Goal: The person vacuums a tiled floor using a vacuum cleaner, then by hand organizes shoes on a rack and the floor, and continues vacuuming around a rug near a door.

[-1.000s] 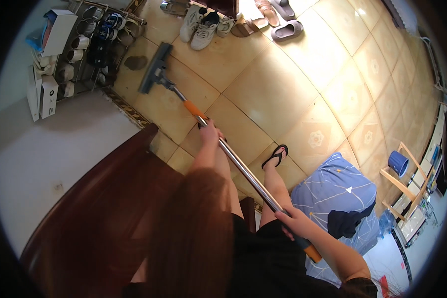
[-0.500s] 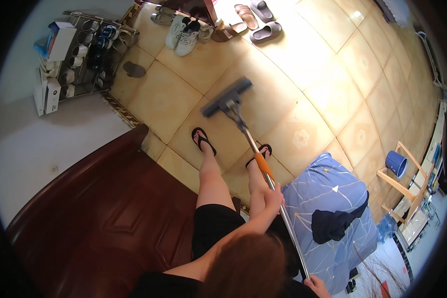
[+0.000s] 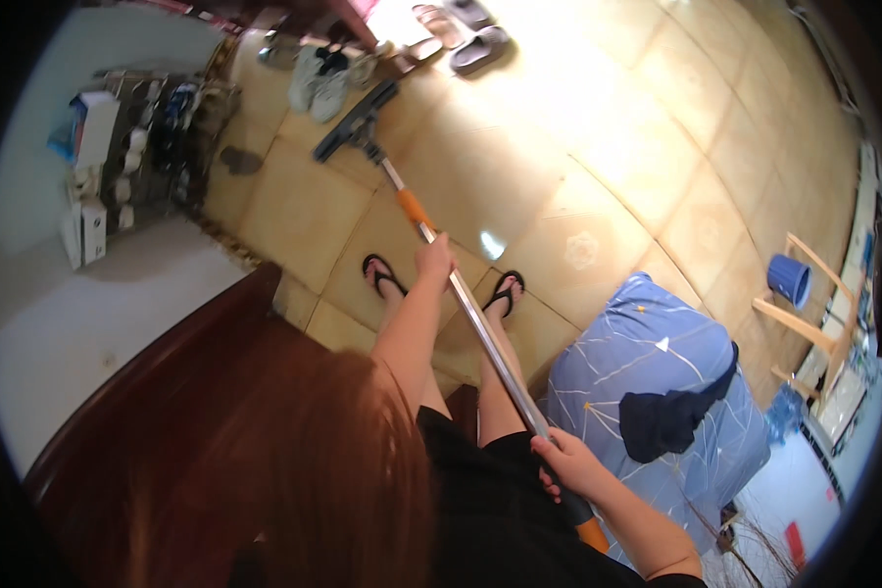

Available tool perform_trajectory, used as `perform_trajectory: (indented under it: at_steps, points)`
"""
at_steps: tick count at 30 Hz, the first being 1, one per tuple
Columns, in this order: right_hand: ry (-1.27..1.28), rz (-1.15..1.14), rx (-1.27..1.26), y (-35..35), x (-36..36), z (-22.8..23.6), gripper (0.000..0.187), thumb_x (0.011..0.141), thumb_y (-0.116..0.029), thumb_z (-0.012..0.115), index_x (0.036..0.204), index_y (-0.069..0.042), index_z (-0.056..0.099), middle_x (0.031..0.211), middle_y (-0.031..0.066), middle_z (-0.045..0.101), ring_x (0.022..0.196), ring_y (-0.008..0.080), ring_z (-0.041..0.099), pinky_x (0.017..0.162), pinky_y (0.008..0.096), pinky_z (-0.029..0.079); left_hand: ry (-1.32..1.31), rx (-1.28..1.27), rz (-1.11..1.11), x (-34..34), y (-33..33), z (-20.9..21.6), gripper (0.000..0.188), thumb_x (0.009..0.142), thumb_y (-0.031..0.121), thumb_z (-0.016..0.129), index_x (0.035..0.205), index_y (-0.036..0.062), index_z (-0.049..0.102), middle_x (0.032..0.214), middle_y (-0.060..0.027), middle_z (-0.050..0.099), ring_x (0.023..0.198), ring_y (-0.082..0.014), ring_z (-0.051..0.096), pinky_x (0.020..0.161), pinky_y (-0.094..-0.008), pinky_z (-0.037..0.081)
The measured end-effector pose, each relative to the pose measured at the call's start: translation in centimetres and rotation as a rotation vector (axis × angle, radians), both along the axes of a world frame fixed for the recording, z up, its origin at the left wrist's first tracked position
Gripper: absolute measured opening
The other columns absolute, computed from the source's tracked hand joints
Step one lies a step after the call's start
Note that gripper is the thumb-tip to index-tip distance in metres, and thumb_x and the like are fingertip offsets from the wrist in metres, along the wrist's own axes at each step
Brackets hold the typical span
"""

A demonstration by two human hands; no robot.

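A long sponge mop with a silver pole and orange grips slants across the view. My left hand is closed round the pole, just below the upper orange sleeve. Lower down, my right hand grips the pole close to its dark and orange handle end. The dark grey mop head lies over the tiled floor, beside a pair of white sneakers.
Sandals and slippers lie at the top. A shoe rack stands at the left, above a dark red wooden panel. At right are a blue-covered seat with dark cloth and a blue bucket beside a wooden frame.
The mop head has travelled forward and left toward the sneakers. Both hands have moved up and left with the pole, and my right forearm now shows.
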State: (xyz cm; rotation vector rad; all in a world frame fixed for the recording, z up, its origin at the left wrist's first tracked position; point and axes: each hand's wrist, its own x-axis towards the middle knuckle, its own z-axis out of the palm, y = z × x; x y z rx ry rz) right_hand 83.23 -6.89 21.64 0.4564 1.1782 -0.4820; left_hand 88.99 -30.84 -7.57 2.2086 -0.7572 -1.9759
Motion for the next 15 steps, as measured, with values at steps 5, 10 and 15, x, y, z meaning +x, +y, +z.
perform_trajectory:
  at_steps: [5,10,15]
  points:
    - [0.062,0.069,-0.021,9.1,-1.8,3.6,0.026,0.083,-0.034,0.043,0.08,-0.008,0.043,0.05,0.0028,0.042,0.036,0.0093,0.041,0.032,0.0226,0.035,-0.285,0.034,-0.375,2.0,11.4,-3.8,0.042,0.07,0.039,0.048,0.056,0.0,0.051,0.048,-0.0106,0.049,0.047,-0.0215,0.052,0.046,-0.0344,0.042]
    - [0.206,0.151,0.102,18.2,-4.9,11.8,0.031,0.079,-0.039,0.049,0.083,-0.009,0.045,0.05,0.0009,0.042,0.037,0.0084,0.039,0.032,0.0219,0.035,0.059,0.104,-0.171,-4.9,25.1,3.3,0.027,0.076,0.026,0.045,0.066,0.0012,0.041,0.044,-0.0093,0.046,0.035,-0.0204,0.046,0.034,-0.0329,0.038]
    - [0.242,0.187,0.173,26.5,-7.2,15.9,0.035,0.074,-0.04,0.056,0.091,-0.01,0.046,0.052,-0.0011,0.04,0.04,0.0067,0.037,0.036,0.0209,0.034,0.29,0.602,-0.333,-8.3,34.0,5.4,0.042,0.081,0.042,0.037,0.08,0.0013,0.045,0.059,-0.0171,0.053,0.047,-0.0247,0.052,0.045,-0.0355,0.046]
